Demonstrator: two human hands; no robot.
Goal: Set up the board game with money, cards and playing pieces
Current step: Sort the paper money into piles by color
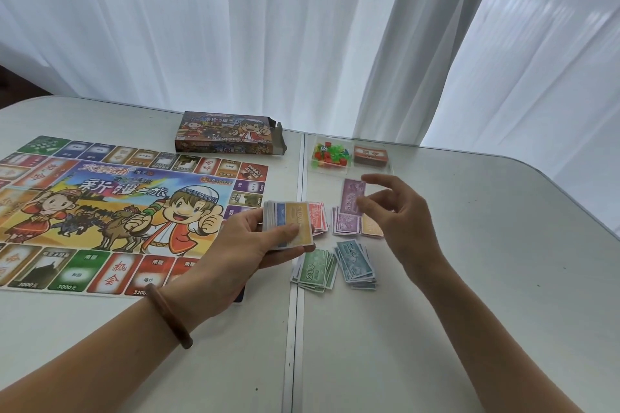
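My left hand (245, 245) grips a stack of play money (288, 223) with a yellow note on top, held above the right edge of the game board (110, 208). My right hand (399, 214) pinches a single purple note (352, 194) above the sorted piles. On the table lie a red pile (318, 216), a purple pile (345, 224), a yellow pile (370, 226), a green pile (315, 270) and a blue pile (357, 261). A clear tray (335, 171) holds coloured playing pieces (330, 154) and a card deck (370, 154).
The game box (228, 132) lies open-ended behind the board. A seam (295, 329) splits the white table into two halves. White curtains hang behind the far edge. The table's rounded right corner is at the far right.
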